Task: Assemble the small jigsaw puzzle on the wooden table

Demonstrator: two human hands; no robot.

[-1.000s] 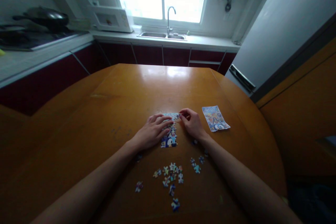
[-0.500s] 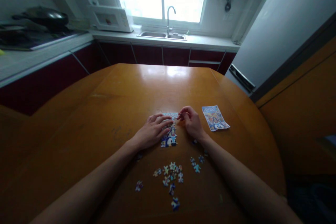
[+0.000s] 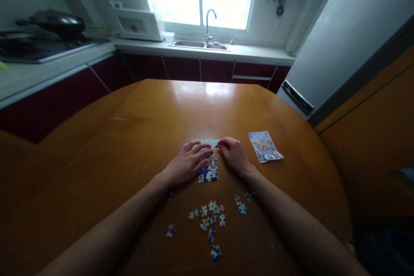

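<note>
A partly joined jigsaw puzzle (image 3: 208, 175) lies on the wooden table, its lower part showing a blue and white figure. My left hand (image 3: 190, 159) rests spread over the puzzle's left side, fingers stretched out and covering part of it. At the puzzle's upper right edge, my right hand (image 3: 233, 153) has thumb and fingertips pinched together on a puzzle piece, mostly hidden by the fingers. Several loose puzzle pieces (image 3: 212, 217) lie in a cluster nearer to me. A smaller group of pieces (image 3: 242, 208) sits to the right, beside my right forearm.
A printed picture sheet (image 3: 265, 146) lies right of my right hand. One loose piece (image 3: 170, 230) is left of the cluster, another (image 3: 215, 252) closest to me. Beyond the wooden table (image 3: 181, 108) are a sink (image 3: 190, 44), a counter and a fridge (image 3: 343, 39).
My right hand has come down and slightly left, its fingertips now at the puzzle's right edge. My left hand stays in place on the puzzle.
</note>
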